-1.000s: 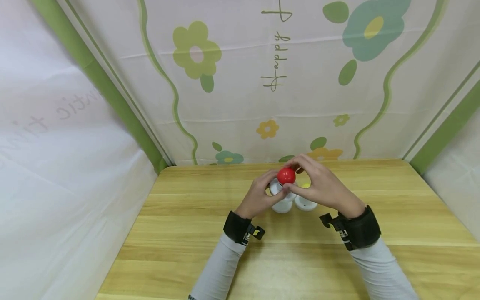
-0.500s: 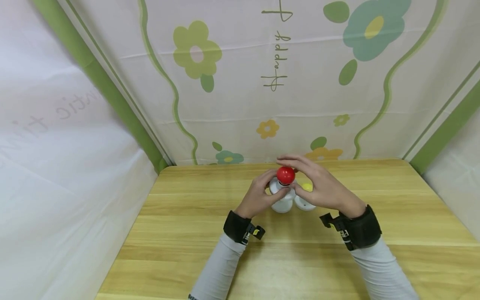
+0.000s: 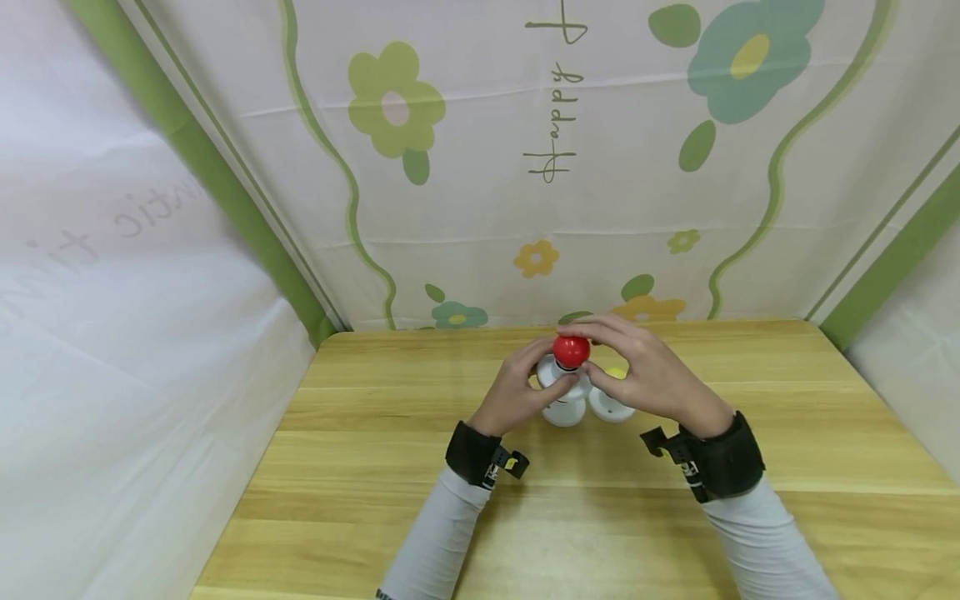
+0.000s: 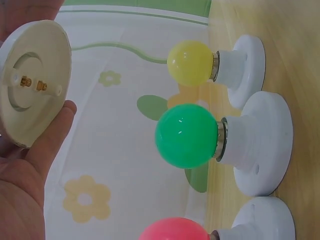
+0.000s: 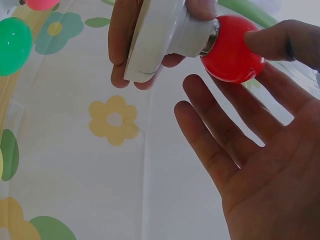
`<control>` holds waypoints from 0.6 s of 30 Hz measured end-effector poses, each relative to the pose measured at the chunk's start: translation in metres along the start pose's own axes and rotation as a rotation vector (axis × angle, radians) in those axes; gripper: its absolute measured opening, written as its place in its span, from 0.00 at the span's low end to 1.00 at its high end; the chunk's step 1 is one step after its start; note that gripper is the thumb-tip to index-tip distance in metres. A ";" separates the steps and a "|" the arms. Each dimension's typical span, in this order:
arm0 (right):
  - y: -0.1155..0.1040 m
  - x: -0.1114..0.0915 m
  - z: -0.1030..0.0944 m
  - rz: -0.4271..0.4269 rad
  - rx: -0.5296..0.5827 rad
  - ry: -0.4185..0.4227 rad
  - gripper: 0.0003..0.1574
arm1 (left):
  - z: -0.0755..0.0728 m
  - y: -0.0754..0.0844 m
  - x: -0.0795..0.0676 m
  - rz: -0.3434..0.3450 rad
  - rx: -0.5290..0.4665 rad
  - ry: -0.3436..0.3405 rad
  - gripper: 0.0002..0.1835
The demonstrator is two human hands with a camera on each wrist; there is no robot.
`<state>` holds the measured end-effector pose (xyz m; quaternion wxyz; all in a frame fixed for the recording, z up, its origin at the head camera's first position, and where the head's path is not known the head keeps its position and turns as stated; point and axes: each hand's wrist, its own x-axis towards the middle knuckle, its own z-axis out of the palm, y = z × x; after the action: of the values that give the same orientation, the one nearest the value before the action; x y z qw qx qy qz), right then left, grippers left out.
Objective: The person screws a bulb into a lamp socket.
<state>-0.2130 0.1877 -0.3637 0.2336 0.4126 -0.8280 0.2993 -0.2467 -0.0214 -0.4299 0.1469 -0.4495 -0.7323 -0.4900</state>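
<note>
Above the table, my left hand [image 3: 517,387] grips a white lamp socket [image 5: 155,40] by its round base. The underside of that base, with two brass screws, shows in the left wrist view. A red light bulb [image 3: 572,352] sits in the socket, its metal collar partly visible. My right hand [image 3: 645,371] holds this bulb between the thumb and the front fingers; the other fingers spread away from it in the right wrist view. Below stand other sockets with a yellow bulb [image 4: 190,62], a green bulb [image 4: 185,135] and a pink-red bulb [image 4: 175,230].
The wooden table [image 3: 360,500] carries the white socket bases [image 4: 267,145] close together under my hands. A printed fabric wall [image 3: 465,200] rises behind the table's back edge, with more fabric at both sides.
My right hand's fingers loosened and spread off the red bulb half a second ago, then closed round it again. My left hand has stayed in place with the socket.
</note>
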 end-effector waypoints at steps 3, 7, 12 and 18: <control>0.000 0.000 0.000 0.011 -0.015 0.006 0.32 | -0.003 0.009 0.002 0.006 0.016 0.001 0.25; 0.000 0.000 0.001 0.025 -0.032 0.022 0.30 | -0.008 0.025 0.005 0.018 0.025 0.004 0.23; 0.001 0.000 0.002 0.032 -0.072 0.033 0.30 | -0.007 0.027 0.006 0.036 0.014 0.018 0.23; 0.002 0.000 0.002 0.034 -0.039 0.006 0.33 | 0.001 0.003 0.001 0.021 0.025 0.010 0.24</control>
<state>-0.2152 0.1877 -0.3658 0.2388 0.3931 -0.8398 0.2883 -0.2447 -0.0195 -0.4274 0.1615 -0.4530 -0.7328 -0.4814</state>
